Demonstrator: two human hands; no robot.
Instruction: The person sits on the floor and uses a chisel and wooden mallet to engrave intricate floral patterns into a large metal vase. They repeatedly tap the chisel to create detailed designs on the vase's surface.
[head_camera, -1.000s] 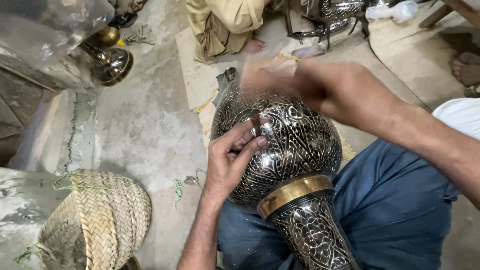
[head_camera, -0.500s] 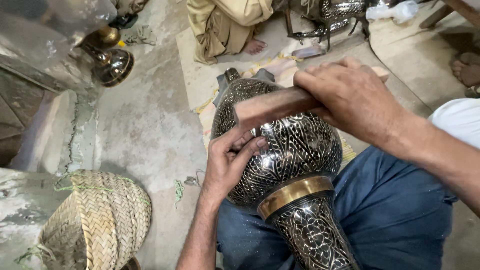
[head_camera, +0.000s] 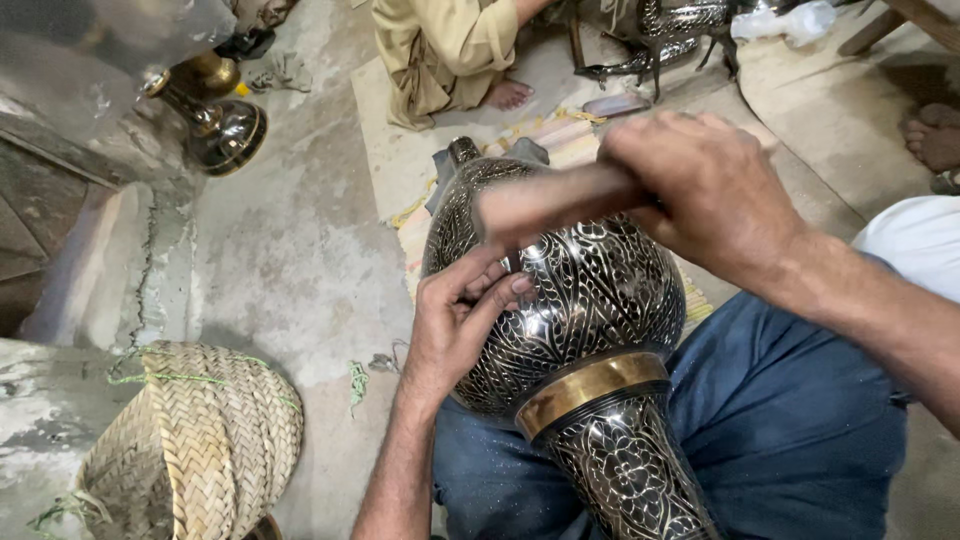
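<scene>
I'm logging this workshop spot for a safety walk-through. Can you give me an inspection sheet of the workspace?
Surface: bare concrete floor, cracked, dusty.
Job's things: engraved metal vase lying across the lap; wooden block, blurred, over it.
Clutter: woven basket, brass stand, scraps.
Hands: left hand, fingers pinched on the vase; right hand gripping the block.
Cables: nothing seen.
Surroundings: another person seated on a mat.

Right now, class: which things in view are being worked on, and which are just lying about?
In use:
- engraved metal vase across the lap
- wooden mallet, blurred, gripped by the right hand
- left hand, fingertips pinched against the vase

Lying about:
- woven basket
- brass stand
- striped mat
</scene>
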